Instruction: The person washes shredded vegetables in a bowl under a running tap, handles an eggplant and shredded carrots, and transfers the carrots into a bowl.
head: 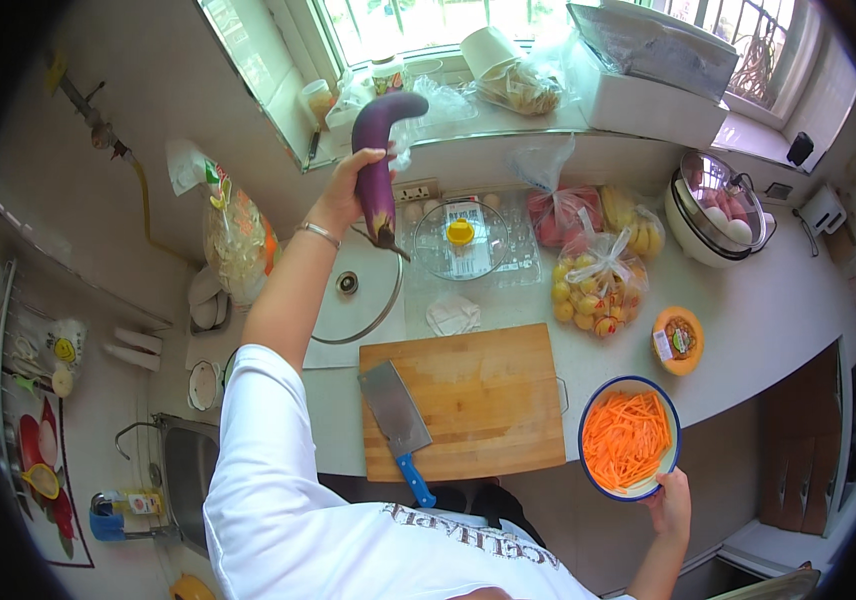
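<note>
My left hand (pixel 356 184) grips a long purple eggplant (pixel 374 165) around its middle, raised near the window sill with the stem pointing down. With my right hand (pixel 669 501) I hold the rim of a blue-edged bowl (pixel 585 420). Shredded carrot (pixel 623 442) fills that bowl, which is held at the counter's front edge. Between my arms lies a wooden cutting board (pixel 488 405). A cleaver (pixel 396 409) rests on its left side, the blue handle jutting past the near edge.
Behind the board are a glass lid with a yellow knob (pixel 460 232), an egg carton (pixel 521 255) and bagged yellow fruit (pixel 599 285). A cut melon half (pixel 677 339) and a lidded cooker (pixel 713 217) stand right. Another glass lid (pixel 356 307) and a sink (pixel 191 465) are left.
</note>
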Demonstrator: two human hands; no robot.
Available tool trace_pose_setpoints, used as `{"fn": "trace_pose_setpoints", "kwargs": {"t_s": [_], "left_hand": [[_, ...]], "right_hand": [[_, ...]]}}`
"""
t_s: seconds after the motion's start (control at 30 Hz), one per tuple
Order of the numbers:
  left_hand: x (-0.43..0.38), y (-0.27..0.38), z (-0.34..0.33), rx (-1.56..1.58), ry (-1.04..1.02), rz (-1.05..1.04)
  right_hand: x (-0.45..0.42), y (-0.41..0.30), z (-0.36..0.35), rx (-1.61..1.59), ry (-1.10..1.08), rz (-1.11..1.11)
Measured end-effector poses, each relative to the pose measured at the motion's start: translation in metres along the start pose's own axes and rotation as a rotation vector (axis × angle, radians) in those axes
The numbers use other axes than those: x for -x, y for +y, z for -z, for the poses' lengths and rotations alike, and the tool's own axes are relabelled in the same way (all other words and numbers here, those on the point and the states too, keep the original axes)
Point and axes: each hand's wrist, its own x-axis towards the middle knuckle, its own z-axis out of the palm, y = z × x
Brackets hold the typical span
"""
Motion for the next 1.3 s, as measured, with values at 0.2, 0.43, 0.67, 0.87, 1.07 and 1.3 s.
{"fn": "trace_pose_setpoints", "kwargs": {"t_s": [0.2, 0.43, 0.67, 0.87, 1.07, 1.3], "left_hand": [[-0.091, 0.021, -0.028, -0.030, 0.053, -0.119], [-0.132, 0.003, -0.012, -0.071, 0.271, -0.029], [-0.141, 0.017, 0.010, -0.288, 0.378, -0.147], [-0.102, 0.026, 0.010, -0.242, 0.301, -0.182], [0.047, 0.007, -0.010, -0.153, 0.096, -0.089], [0.226, -0.028, 0.028, -0.100, -0.005, 0.097]], "right_hand": [[-0.017, 0.006, 0.007, -0.088, 0.013, -0.028], [-0.029, 0.020, 0.026, -0.126, 0.037, 0.001], [-0.042, 0.018, 0.023, -0.170, 0.027, 0.002], [-0.042, 0.010, 0.009, -0.128, -0.001, -0.046], [-0.051, -0.007, -0.009, 0.009, -0.155, -0.019], [-0.078, -0.011, -0.068, -0.010, -0.248, 0.008]]}}
